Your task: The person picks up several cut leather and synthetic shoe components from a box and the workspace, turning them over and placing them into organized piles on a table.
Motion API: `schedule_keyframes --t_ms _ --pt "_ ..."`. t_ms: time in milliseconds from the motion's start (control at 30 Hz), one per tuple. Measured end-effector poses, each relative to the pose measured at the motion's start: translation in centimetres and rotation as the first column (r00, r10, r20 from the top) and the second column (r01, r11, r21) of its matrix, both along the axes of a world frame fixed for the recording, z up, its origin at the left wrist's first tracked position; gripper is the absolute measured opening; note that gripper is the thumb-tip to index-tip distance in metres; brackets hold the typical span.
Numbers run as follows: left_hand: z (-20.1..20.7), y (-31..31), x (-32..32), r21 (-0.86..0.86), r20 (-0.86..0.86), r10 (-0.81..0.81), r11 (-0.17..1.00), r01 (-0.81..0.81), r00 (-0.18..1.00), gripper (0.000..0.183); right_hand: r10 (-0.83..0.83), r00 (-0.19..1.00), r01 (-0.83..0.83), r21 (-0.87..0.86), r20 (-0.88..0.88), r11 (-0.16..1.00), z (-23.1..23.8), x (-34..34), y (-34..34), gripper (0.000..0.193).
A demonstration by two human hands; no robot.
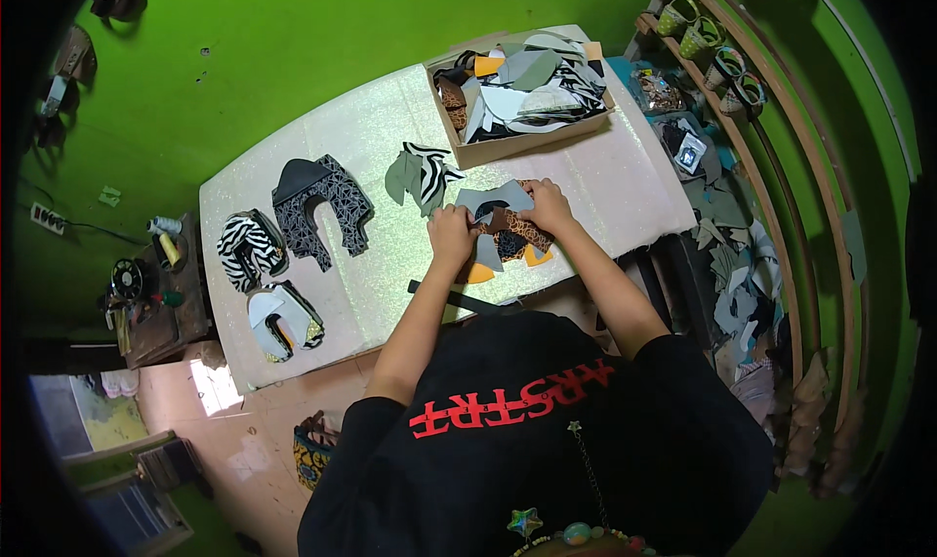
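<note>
At the table's near edge, my left hand [451,235] is closed, with its fingertips pinching a brown cut piece [488,222]. My right hand [549,208] bends its fingers over the end of a leopard-print piece [528,229], beside a light grey piece [485,199]. Under and around them lie overlapping cut pieces, among them an orange piece [479,274]. Just beyond my left hand rests a small pile of olive pieces [405,178] and zebra-striped pieces [431,163]. Fingertips partly hide what each hand grips.
A cardboard box [527,145] heaped with cut pieces stands at the table's far right. Arch-shaped stacks lie left: dark patterned [346,191], zebra-print [234,249] and white [264,308]. A wooden rack [771,157] with small shoes and scrap heaps [727,254] flank the right side.
</note>
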State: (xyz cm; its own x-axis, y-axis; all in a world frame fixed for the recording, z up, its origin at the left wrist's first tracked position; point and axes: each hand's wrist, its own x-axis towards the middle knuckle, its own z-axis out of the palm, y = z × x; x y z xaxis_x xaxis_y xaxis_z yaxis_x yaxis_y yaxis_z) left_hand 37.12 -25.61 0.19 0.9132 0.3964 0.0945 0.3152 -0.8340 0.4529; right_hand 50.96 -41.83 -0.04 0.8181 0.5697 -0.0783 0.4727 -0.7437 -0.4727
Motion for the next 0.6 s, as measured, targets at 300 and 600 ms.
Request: schedule_keyframes --t_ms 300,600 --pt "1.4 0.6 -1.6 -0.421 0.114 0.018 0.906 0.032 0.993 0.029 0.07 0.988 -0.041 0.195 -0.141 0.98 -0.7 1.9 -0.2 0.029" --pt "1.8 3.0 -3.2 -0.487 0.104 -0.181 0.848 0.209 0.978 0.014 0.261 0.911 -0.033 0.574 -0.32 0.818 1.4 1.0 -0.8 0.018"
